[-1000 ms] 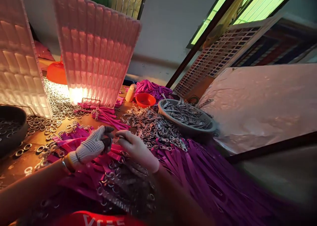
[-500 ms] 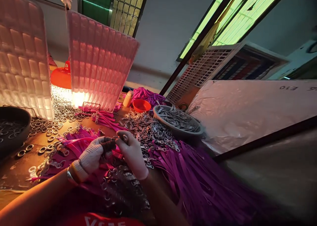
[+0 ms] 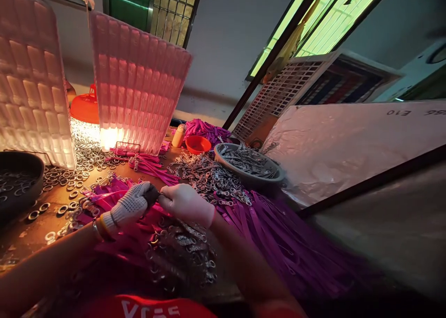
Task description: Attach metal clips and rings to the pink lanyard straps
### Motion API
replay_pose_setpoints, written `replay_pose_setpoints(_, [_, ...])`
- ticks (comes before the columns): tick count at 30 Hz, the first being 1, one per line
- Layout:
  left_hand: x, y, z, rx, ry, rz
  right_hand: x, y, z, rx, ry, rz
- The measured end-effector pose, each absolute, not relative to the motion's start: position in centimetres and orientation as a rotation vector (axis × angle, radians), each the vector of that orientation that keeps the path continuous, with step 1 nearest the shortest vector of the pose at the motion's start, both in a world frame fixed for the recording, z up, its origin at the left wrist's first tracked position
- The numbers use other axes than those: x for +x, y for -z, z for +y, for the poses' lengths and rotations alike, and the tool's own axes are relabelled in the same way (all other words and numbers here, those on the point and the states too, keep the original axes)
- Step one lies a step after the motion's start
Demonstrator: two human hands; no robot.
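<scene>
My left hand (image 3: 130,204), in a white dotted glove with dark fingertips, is closed at the centre-left. A bright pink strap (image 3: 108,196) runs into it from the left. My right hand (image 3: 186,204), in a plain white glove, is pinched against the left fingertips. Whatever small piece lies between the fingers is hidden. Under and around both hands lie pink straps (image 3: 125,243) with metal fittings. Just below the right wrist is a heap of metal clasps (image 3: 184,248).
Loose metal rings (image 3: 87,155) spread beneath a red lamp (image 3: 85,108) behind two upright ribbed panels (image 3: 139,85). A dark pan (image 3: 38,183) stands left. Farther back are a red bowl (image 3: 198,144) and a grey basin (image 3: 251,176) of clasps. Purple straps (image 3: 275,243) trail off right.
My right hand has turned, its back now facing up and its fingers more hidden. Both hands still meet at the fingertips. A metal piece seen by the right fingers earlier is now out of sight.
</scene>
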State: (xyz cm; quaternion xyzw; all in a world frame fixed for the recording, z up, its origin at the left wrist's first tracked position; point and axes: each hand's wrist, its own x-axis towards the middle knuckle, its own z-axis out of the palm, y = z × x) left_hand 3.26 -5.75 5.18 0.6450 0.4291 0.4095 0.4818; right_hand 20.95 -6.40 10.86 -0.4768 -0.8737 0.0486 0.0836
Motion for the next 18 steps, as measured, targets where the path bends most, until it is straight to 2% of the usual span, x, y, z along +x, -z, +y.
replay_pose_setpoints(4, [4.3,-6.5,-3.7,1.564,-0.936,0.935,21.7,-10.6,-5.3,-1.439,0.027,-2.522])
replay_pose_setpoints(10, [8.2,-7.9,4.4,1.855,-0.721,0.957,25.2,-7.7,-2.4,-1.32,-0.388,-1.718])
replay_pose_setpoints(14, [11.7,-5.1,9.7,2.092,-0.498,1.074,28.6,-6.0,-1.7,-1.196,-0.65,-1.243])
replay_pose_setpoints(18, [14.5,-0.6,12.0,2.346,-0.195,1.117,30.7,-3.9,-2.8,-1.153,-0.914,-1.039])
